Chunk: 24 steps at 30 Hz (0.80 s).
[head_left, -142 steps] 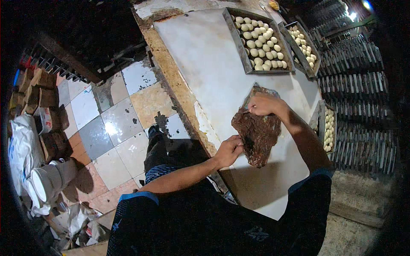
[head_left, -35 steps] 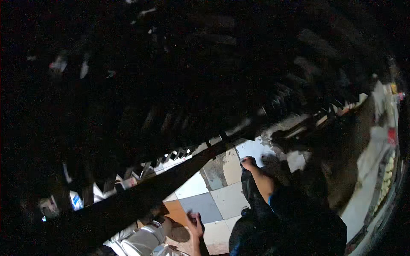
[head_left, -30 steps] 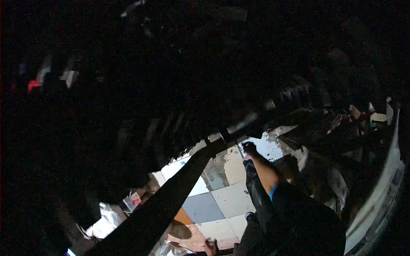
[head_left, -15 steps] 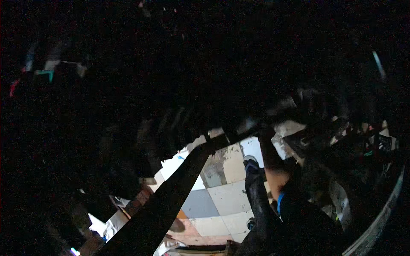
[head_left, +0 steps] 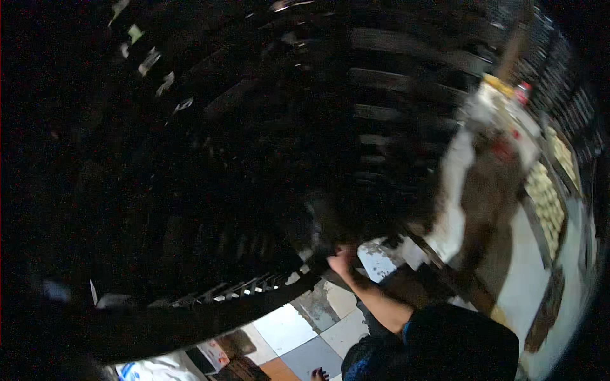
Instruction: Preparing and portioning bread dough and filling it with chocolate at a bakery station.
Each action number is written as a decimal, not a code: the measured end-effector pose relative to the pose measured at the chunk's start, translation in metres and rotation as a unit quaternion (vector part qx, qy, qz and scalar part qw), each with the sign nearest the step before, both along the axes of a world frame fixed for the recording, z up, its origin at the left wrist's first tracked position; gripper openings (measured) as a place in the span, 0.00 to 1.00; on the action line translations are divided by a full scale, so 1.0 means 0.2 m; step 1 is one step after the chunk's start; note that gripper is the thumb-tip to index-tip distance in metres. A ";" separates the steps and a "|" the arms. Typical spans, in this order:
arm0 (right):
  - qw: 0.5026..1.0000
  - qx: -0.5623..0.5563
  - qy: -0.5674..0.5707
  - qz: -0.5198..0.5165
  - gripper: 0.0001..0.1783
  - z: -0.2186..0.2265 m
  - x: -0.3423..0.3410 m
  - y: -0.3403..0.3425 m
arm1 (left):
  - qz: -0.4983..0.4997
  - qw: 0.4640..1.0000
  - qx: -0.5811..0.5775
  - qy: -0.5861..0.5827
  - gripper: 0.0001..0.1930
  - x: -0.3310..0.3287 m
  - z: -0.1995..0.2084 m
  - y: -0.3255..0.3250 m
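A large, dark basket (head_left: 210, 317) with slatted openings near its curved rim fills much of the view; most of it is lost in shadow. My right hand (head_left: 342, 260) is closed at its near right edge, with the forearm coming up from the lower right. Darkness and blur partly hide the fingers. My left hand does not show.
Tiles of white, grey and orange cover the floor (head_left: 286, 330), where a bare foot (head_left: 319, 374) shows. At the right, pale lumpy goods (head_left: 545, 206) lie in framed compartments. White plastic bags (head_left: 165, 368) lie at the lower left.
My view has swung, bringing the dark basket and the goods at the right into sight. The left forearm, stretched across the floor before, no longer shows. My right hand now appears lower and further left.
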State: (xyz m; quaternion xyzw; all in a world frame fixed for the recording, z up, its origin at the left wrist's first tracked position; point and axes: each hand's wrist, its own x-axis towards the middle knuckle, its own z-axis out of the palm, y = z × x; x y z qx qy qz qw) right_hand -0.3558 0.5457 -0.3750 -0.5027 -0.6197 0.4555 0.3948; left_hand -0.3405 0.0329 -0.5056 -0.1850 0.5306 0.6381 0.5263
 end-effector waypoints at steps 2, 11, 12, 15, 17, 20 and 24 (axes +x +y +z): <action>0.996 0.016 -0.036 0.081 0.36 0.51 0.11 -0.31 | -0.062 0.977 -0.192 -0.071 0.23 0.19 0.18 -0.46; 0.972 0.156 0.130 -0.122 0.15 1.90 1.31 -0.91 | -0.302 0.934 -0.130 0.141 0.12 -0.07 0.34 -0.28; 0.967 0.131 0.138 -0.170 0.14 1.97 1.50 -0.99 | -0.297 0.929 -0.134 0.176 0.14 -0.03 0.38 -0.27; 0.874 0.021 0.381 -0.302 0.12 1.97 2.00 -1.20 | -0.358 0.885 -0.167 0.245 0.18 0.02 0.48 -0.32; 0.853 0.074 0.394 -0.334 0.11 1.74 2.58 -1.26 | -0.399 0.871 -0.177 0.225 0.17 0.05 0.53 -0.32; 0.848 0.200 0.274 -0.407 0.18 1.56 3.30 -1.69 | -0.407 0.865 -0.220 0.195 0.16 0.16 0.57 -0.21; 0.764 0.149 0.358 -0.515 0.20 2.12 3.60 -2.09 | -0.442 0.864 -0.115 0.211 0.16 0.28 0.55 -0.03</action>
